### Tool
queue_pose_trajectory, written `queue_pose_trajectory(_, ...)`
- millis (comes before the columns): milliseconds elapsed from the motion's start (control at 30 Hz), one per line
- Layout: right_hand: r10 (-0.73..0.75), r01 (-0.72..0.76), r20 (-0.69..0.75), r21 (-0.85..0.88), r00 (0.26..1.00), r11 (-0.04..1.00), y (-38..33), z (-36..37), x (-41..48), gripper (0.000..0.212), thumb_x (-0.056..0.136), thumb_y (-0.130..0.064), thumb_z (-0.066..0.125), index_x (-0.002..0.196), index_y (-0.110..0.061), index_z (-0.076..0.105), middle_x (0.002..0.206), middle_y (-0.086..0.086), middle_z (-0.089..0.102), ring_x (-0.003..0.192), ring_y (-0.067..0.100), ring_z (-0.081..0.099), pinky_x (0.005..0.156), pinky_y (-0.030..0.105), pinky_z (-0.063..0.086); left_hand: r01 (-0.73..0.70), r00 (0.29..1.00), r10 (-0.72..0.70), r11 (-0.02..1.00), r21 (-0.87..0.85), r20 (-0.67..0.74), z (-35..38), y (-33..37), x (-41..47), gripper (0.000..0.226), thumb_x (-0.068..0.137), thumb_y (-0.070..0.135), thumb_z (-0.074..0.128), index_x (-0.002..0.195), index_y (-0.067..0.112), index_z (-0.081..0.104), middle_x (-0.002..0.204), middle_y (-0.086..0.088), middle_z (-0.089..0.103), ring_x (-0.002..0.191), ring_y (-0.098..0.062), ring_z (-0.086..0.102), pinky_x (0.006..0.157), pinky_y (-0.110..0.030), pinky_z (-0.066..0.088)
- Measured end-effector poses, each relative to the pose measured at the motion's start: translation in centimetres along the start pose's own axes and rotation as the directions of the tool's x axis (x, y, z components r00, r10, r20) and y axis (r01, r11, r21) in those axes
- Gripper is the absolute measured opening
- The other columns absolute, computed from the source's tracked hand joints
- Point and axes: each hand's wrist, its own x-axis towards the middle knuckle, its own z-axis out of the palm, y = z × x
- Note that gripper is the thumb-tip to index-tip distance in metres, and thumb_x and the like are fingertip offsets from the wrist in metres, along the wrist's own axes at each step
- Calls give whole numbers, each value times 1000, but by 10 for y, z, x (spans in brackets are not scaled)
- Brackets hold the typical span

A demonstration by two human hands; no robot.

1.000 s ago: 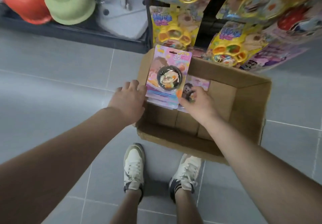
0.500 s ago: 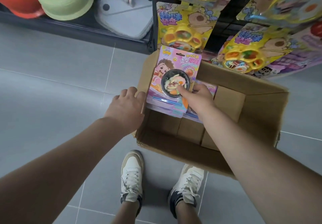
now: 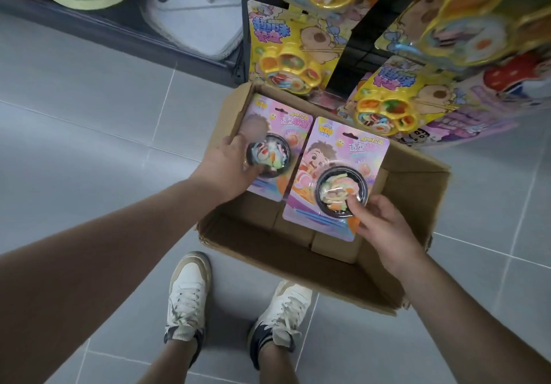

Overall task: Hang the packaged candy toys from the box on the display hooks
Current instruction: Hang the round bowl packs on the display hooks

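step: lifting packs out of the cardboard box (image 3: 417, 192); neither is hung yet
left hand (image 3: 226, 164): grips one pink candy pack (image 3: 286, 121) over the box
right hand (image 3: 384, 228): pinches a second pink pack (image 3: 334, 151) at its lower corner
next: probably thread a hang slot onto a hook near the yellow packs (image 3: 286, 55); hooks hidden

You are in a shop: carded candy toys (image 3: 286, 52) hang on a display rack (image 3: 356, 46) at 12 o'clock, above a stock box (image 3: 417, 195) on the tiled floor (image 3: 89, 115).

pink packs (image 3: 340, 157), brown box (image 3: 417, 201), grey floor (image 3: 89, 100)
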Motion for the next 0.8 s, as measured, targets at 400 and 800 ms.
queue_pose_trajectory(400, -16, 16, 29, 5, 999, 1000, 16, -24, -6, 68, 63, -59, 84, 115, -19, 66, 112, -2, 76, 112, 17, 70, 105, 49, 51, 10, 996, 4, 987, 159, -89, 53, -1, 18, 62, 92, 41, 69, 142, 15, 46, 145, -15, 43, 135, -35, 42, 111, -44, 40)
queue_pose_trajectory(800, -67, 68, 61, -11, 996, 998, 4, -32, -20, 92, 47, -71, 88, 118, -19, 63, 113, -1, 76, 110, 16, 71, 96, 42, 55, 178, 982, -191, 929, -324, -9, 48, -10, 5, 84, 72, 43, 87, 137, 14, 42, 131, -5, 56, 121, -21, 57, 109, -35, 45)
